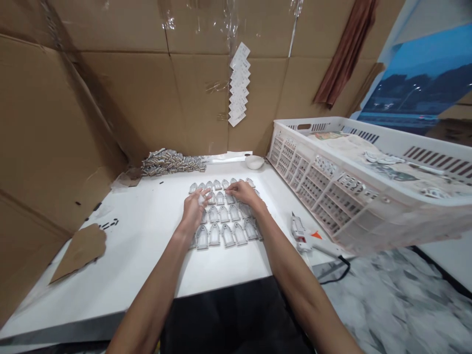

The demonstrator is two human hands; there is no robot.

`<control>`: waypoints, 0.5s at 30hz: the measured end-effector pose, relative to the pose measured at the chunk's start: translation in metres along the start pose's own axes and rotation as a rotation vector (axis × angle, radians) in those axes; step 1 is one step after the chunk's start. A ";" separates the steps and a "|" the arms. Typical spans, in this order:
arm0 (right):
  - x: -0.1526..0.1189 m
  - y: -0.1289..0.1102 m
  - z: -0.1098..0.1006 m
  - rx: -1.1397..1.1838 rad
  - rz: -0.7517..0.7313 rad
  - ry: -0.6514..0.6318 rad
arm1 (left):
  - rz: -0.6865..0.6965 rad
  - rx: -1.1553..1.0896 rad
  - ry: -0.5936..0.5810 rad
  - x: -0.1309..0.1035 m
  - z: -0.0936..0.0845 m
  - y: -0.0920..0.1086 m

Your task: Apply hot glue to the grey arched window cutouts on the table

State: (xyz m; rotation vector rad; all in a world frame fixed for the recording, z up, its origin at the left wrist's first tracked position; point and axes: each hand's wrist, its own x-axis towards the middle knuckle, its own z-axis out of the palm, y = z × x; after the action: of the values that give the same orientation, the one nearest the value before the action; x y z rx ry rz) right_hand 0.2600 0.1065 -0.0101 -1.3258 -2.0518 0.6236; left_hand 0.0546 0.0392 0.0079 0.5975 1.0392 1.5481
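Observation:
Several rows of small grey arch-shaped frames (223,213) with pale centres lie on the white table (143,216). My left hand (192,207) is at the left edge of the rows, its fingers curled around a small whitish piece (201,199) whose kind I cannot make out. Over the upper rows, my right hand (245,192) has its thumb and fingertips pinched together at one of the frames. Whatever is between those fingertips is too small to tell. Both forearms partly cover the outer columns of frames.
A heap of small metallic cylinders (169,163) lies at the back left, and a white bowl (254,162) at the back. To the right are a glue gun (301,235) and a large white plastic crate (313,177). A torn cardboard piece (81,250) lies left. Cardboard walls (191,88) enclose the table.

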 end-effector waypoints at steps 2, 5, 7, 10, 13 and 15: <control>0.000 0.002 0.001 0.001 0.006 -0.008 | 0.018 0.033 -0.002 -0.001 0.001 -0.001; 0.000 0.003 0.000 -0.004 0.012 -0.010 | 0.048 0.085 -0.012 -0.003 0.001 -0.002; 0.000 0.004 -0.001 -0.010 0.014 -0.008 | 0.073 0.123 -0.025 -0.003 0.001 -0.003; -0.001 0.004 -0.002 -0.019 0.016 -0.004 | 0.119 0.185 -0.051 -0.002 0.000 -0.006; -0.001 0.004 -0.002 -0.028 0.012 0.007 | 0.173 0.288 -0.069 -0.001 -0.001 -0.009; -0.002 0.004 -0.002 -0.033 0.008 0.033 | 0.208 0.365 -0.075 0.000 -0.002 -0.010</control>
State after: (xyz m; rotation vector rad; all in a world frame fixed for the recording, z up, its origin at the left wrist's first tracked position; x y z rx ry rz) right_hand 0.2647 0.1067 -0.0114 -1.3546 -2.0395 0.5707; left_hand 0.0579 0.0389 -0.0016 1.0359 1.2431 1.5088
